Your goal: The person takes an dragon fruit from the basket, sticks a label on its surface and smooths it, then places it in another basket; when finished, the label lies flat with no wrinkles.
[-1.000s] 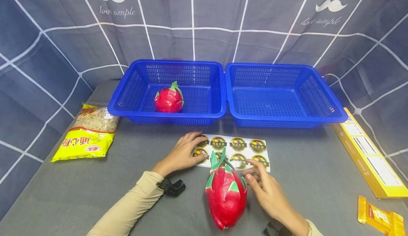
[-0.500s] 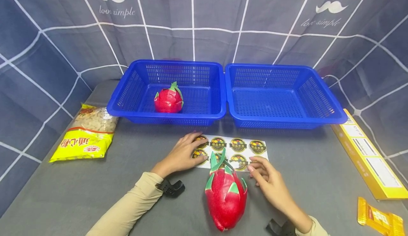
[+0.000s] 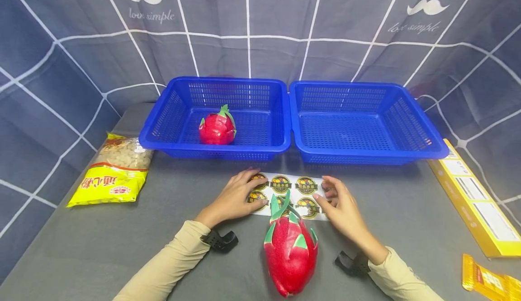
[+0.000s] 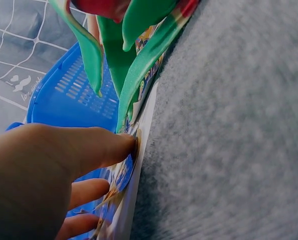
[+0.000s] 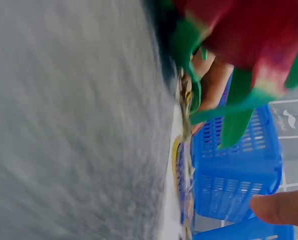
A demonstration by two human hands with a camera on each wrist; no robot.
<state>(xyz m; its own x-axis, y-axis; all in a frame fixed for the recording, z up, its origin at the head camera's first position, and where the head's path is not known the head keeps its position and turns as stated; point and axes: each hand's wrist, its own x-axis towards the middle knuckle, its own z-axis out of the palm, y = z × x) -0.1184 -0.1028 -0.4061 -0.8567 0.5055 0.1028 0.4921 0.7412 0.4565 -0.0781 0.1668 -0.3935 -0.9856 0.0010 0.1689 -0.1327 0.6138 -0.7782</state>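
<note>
Left hand (image 3: 234,198): grip relaxed, resting on the left end of the sticker sheet (image 3: 294,186). Right hand (image 3: 343,210): grip loose, holding nothing, at the sheet's right end; contact cannot be confirmed. The sheet lies flat on the counter (image 3: 228,271). A red dragon fruit (image 3: 291,258) lies at its near side; a second dragon fruit (image 3: 215,130) sits in the far left blue basket (image 3: 217,148).

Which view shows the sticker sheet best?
The head view: it looks down on the sticker sheet, so its round labels show, though the nearer dragon fruit hides part. Both wrist views catch only a narrow, nearly edge-on strip.
</note>
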